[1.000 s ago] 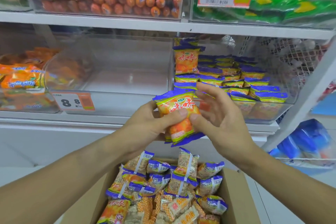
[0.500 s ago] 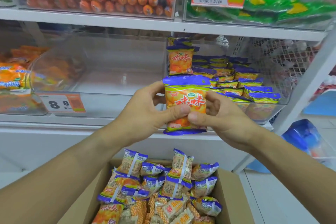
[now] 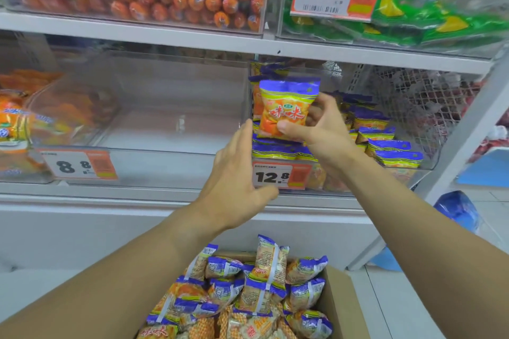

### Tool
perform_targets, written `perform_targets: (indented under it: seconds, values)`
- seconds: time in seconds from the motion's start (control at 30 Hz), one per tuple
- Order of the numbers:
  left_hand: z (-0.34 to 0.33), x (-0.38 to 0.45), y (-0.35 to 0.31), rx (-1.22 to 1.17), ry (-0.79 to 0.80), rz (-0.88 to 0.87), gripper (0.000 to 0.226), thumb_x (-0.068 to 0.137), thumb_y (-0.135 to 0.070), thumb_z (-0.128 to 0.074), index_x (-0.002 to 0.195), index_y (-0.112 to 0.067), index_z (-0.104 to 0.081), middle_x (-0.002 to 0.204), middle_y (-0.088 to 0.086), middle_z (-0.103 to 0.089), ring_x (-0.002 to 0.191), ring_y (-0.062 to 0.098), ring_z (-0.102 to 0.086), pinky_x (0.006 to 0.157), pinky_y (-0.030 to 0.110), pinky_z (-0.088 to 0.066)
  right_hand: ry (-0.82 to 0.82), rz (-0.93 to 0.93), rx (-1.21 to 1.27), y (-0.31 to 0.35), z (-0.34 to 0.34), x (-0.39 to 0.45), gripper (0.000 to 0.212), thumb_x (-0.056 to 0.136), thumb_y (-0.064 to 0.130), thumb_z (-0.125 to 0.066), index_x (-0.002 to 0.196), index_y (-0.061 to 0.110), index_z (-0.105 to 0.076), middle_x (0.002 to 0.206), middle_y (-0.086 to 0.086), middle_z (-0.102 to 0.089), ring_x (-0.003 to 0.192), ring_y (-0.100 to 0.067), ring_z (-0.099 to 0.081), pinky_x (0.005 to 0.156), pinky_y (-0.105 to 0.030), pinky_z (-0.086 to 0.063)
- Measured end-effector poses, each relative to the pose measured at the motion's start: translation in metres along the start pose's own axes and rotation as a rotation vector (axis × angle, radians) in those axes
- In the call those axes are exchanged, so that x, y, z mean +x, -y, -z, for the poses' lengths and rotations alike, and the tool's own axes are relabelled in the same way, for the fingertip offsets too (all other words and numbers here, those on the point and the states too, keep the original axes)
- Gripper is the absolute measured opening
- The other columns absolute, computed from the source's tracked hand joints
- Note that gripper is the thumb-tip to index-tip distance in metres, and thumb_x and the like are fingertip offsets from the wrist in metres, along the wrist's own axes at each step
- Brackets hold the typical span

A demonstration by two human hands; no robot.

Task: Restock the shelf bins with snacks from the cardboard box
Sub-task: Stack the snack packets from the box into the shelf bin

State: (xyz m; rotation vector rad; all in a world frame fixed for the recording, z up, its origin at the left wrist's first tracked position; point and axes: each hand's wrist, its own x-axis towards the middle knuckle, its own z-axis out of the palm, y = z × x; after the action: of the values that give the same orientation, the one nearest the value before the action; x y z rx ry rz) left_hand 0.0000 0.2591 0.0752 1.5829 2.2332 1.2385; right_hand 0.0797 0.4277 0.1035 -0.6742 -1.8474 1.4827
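Against white shelving, our left hand (image 3: 237,173) has let go and hangs open, so our right hand (image 3: 319,132) alone pinches the orange purple-topped snack packet (image 3: 286,107) at the clear plastic bin (image 3: 429,157), nearly stocked.

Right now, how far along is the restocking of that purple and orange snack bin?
Done: rows of packets already fill the clear bin. In hand: the right hand holds one snack packet upright at the bin's front; the left hand is open, empty. Left: the cardboard box holds many packets.
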Motion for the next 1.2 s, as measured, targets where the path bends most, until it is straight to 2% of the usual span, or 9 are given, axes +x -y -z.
perform_targets:
  seconds: [0.13,0.27,0.4,0.6,0.87,0.97,1.03,1.1,1.2]
  values:
    - [0.000,0.001,0.005,0.039,0.040,0.021,0.107,0.069,-0.043,-0.061,0.158,-0.019,-0.005,0.153,-0.005,-0.029,0.129,0.011,-0.029,0.105,0.025,-0.025,0.128,-0.077,-0.051,-0.007,-0.005,0.011,0.071,0.081,0.008,-0.081,0.137,0.013,-0.038,0.121,-0.009,-0.065,0.109,-0.020,-0.068,0.096,-0.038,-0.056]
    - [0.002,0.000,0.008,0.016,0.088,0.040,0.110,0.070,-0.043,-0.061,0.158,-0.026,0.001,0.156,-0.011,-0.023,0.132,0.007,-0.025,0.107,0.027,-0.024,0.138,-0.105,-0.370,-0.004,-0.010,0.015,0.059,0.080,0.040,-0.075,0.128,0.026,-0.045,0.123,0.002,-0.064,0.110,-0.016,-0.065,0.101,-0.044,-0.051]
    - [0.002,0.001,0.008,0.005,0.096,0.041,0.112,0.069,-0.044,-0.061,0.158,-0.029,0.005,0.156,-0.012,-0.020,0.136,0.012,-0.024,0.107,0.028,-0.024,0.006,-0.050,-0.318,-0.001,-0.017,0.011,0.080,0.085,0.047,-0.071,0.150,0.019,-0.034,0.136,0.008,-0.058,0.122,-0.010,-0.058,0.106,-0.040,-0.048]
    - [0.002,0.004,0.007,0.037,0.115,0.059,0.115,0.067,-0.046,-0.058,0.159,-0.024,0.009,0.165,-0.012,-0.002,0.146,0.012,-0.011,0.115,0.029,-0.014,-0.053,0.085,-0.541,-0.004,-0.026,0.006,0.040,0.102,0.041,-0.051,0.132,0.014,-0.052,0.120,-0.003,-0.069,0.112,-0.026,-0.063,0.094,-0.042,-0.049]
    - [0.001,0.006,0.017,0.078,0.130,0.034,0.110,0.076,-0.043,-0.059,0.158,-0.024,0.012,0.165,-0.011,0.002,0.150,0.019,-0.010,0.119,0.030,-0.016,-0.054,0.063,-0.668,-0.005,-0.030,0.002,0.043,0.100,0.046,-0.052,0.124,0.011,-0.058,0.109,-0.006,-0.071,0.106,-0.030,-0.063,0.074,-0.030,-0.037]
    - [0.006,0.006,0.022,0.023,0.116,0.029,0.104,0.079,-0.038,-0.061,0.160,-0.023,0.003,0.166,-0.009,-0.005,0.151,0.015,-0.014,0.121,0.031,-0.021,-0.087,0.006,-0.572,0.000,-0.021,-0.006,0.067,0.097,0.053,-0.055,0.145,0.007,-0.044,0.129,-0.006,-0.063,0.126,-0.023,-0.054,0.091,-0.029,-0.041]
    - [0.010,0.004,0.021,-0.038,0.015,0.012,0.090,0.084,-0.027,-0.064,0.159,-0.018,-0.015,0.163,-0.004,-0.018,0.147,0.008,-0.021,0.114,0.010,-0.020,-0.204,0.131,-0.535,0.002,-0.014,-0.019,0.067,0.096,0.046,-0.060,0.148,0.009,-0.039,0.139,-0.005,-0.055,0.129,-0.018,-0.050,0.104,-0.033,-0.042]
    - [0.017,0.001,0.016,-0.021,-0.140,-0.082,0.069,0.082,-0.016,-0.060,0.147,-0.014,-0.038,0.148,0.001,-0.039,0.132,0.003,-0.038,0.102,0.000,-0.025,-0.281,0.354,-0.498,0.007,-0.009,-0.036,0.044,0.093,0.028,-0.066,0.132,0.013,-0.051,0.123,-0.002,-0.058,0.112,-0.013,-0.056,0.094,-0.029,-0.047]
    - [0.027,-0.008,0.011,0.017,-0.230,-0.208,0.039,0.077,-0.010,-0.054,0.115,-0.012,-0.060,0.112,-0.002,-0.059,0.100,0.005,-0.055,0.084,0.013,-0.043,-0.184,0.508,-0.473,0.012,-0.008,-0.062,0.024,0.086,0.007,-0.065,0.109,0.014,-0.058,0.101,0.000,-0.061,0.083,-0.009,-0.057,0.073,-0.016,-0.042]
